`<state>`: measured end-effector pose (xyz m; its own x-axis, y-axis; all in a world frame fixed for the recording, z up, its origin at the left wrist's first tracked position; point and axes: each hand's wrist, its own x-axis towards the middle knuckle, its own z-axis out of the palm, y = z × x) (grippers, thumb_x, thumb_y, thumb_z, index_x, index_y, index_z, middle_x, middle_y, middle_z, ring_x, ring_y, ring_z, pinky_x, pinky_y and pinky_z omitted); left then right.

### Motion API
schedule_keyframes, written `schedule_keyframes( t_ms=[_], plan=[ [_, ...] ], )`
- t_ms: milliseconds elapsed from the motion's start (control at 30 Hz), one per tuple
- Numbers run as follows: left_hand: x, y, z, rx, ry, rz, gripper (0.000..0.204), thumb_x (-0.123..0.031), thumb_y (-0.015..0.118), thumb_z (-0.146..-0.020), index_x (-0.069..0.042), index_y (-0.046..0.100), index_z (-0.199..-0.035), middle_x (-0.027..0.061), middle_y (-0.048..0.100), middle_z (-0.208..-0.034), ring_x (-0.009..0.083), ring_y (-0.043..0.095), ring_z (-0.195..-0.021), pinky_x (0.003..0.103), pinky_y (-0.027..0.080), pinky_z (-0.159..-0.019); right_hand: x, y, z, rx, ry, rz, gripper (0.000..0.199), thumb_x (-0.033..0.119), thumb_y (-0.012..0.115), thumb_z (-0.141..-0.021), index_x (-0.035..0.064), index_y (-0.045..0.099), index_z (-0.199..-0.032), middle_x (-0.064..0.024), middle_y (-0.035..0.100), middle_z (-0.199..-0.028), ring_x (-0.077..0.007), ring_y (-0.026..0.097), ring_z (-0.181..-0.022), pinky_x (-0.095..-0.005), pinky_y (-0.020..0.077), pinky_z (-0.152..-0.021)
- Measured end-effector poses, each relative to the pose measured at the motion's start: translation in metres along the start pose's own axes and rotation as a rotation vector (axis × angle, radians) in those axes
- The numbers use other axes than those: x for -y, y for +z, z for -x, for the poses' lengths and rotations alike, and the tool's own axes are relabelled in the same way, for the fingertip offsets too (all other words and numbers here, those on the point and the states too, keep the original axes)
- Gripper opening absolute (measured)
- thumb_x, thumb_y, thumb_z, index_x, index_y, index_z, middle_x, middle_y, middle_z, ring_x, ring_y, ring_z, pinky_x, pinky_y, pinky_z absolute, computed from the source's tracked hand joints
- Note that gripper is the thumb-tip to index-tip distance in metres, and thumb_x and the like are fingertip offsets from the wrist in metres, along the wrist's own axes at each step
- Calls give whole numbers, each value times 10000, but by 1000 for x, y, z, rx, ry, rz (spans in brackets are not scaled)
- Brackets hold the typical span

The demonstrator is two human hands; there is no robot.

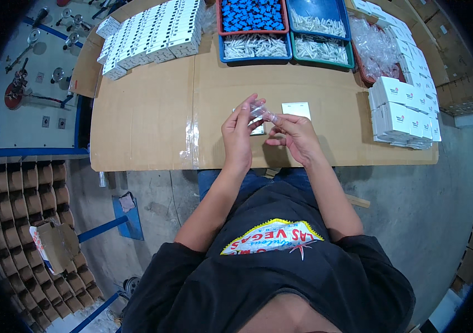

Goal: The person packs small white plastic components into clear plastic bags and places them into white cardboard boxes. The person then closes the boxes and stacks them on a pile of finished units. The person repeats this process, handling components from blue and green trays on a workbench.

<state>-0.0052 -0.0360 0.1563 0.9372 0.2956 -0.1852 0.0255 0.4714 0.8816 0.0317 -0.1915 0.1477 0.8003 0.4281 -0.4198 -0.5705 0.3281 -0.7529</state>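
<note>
Over the cardboard-topped table, both my hands pinch one small clear plastic bag. My left hand grips its left side between thumb and fingers. On its right end close the thumb and forefinger of my right hand, the other fingers curled loosely below. Whether anything is inside the bag is too small to tell. Beneath and behind the hands lies a flat white piece, mostly covered by them. Just beyond my right hand another flat white piece rests on the cardboard.
White boxes stand in rows at the back left, and more white boxes are stacked at the right. Trays at the back hold blue pieces and white slim pieces. Clear plastic bags fill a red tray.
</note>
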Motion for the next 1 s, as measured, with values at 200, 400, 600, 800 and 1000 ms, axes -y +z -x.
schedule_keyframes(
  t_ms=[200, 400, 600, 800, 1000],
  plan=[
    [-26, -19, -13, 130, 603, -698, 529, -222, 737, -932, -49, 586, -1408, 142, 609, -1412, 268, 591, -1272, 400, 465, -1067, 4, 1, 3, -88, -76, 152, 235, 161, 784, -926, -44, 755, -1037, -64, 715, -865, -118, 663, -729, -275, 605, -651],
    [-23, -17, -1, 363, 741, -1202, 713, -181, 863, -704, -162, 629, -1377, 68, 604, -1414, 288, 528, -1348, 469, 346, -1145, -3, -3, -3, -141, -305, 409, 193, 124, 791, -891, -39, 768, -993, -66, 731, -855, -121, 669, -713, -242, 524, -647],
    [-3, -19, -6, 288, 805, -1229, 519, -154, 827, -763, -153, 681, -1260, 19, 695, -1269, 250, 597, -1278, 499, 317, -1152, 3, 13, 8, -230, -553, 690, 166, 124, 784, -868, -32, 777, -922, -89, 744, -886, -141, 675, -765, -274, 530, -703],
    [4, -19, -6, 266, 813, -1167, 484, -153, 823, -778, -141, 688, -1242, 33, 719, -1231, 237, 636, -1224, 501, 328, -1151, 5, 17, 12, -261, -566, 714, 157, 123, 776, -874, -22, 777, -931, -94, 738, -898, -155, 682, -780, -273, 529, -720],
    [-1, -21, -5, 254, 734, -1062, 486, -135, 803, -821, -99, 668, -1286, 83, 710, -1258, 266, 628, -1242, 488, 383, -1130, 7, 22, 14, -234, -699, 662, 155, 87, 726, -917, -14, 762, -1028, -97, 740, -954, -156, 703, -872, -271, 542, -770]
  ],
)
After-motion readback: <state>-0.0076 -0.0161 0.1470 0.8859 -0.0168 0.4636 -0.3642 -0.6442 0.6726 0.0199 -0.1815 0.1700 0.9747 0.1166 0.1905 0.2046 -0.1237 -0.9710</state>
